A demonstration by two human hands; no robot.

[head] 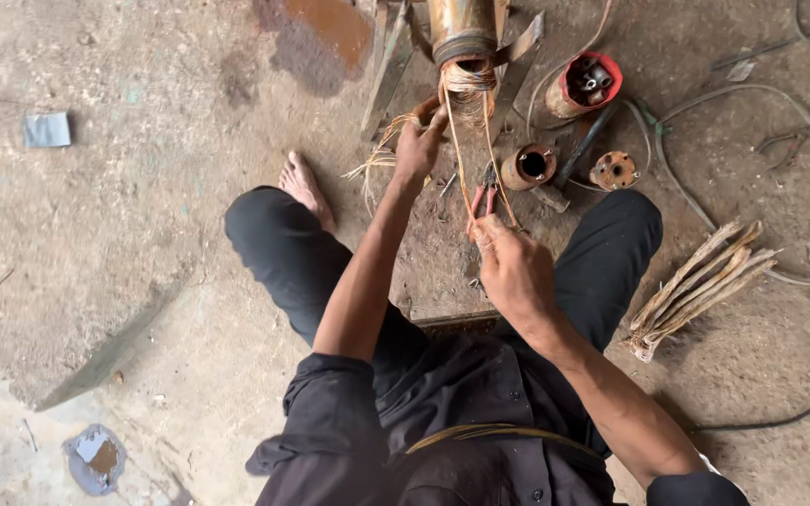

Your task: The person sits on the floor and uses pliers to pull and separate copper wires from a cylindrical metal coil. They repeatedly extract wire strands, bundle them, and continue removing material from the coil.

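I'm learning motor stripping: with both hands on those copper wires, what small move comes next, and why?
Probably a steady pull back with the right hand: it pinches taut copper strands that run into the motor cylinder, while the left hand holds the bundle at the mouth.

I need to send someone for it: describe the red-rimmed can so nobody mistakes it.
Start at the metal cylinder with copper wire spilling out. Just right of it lies the can, tipped over. Only it has a red rim and short tubes inside.
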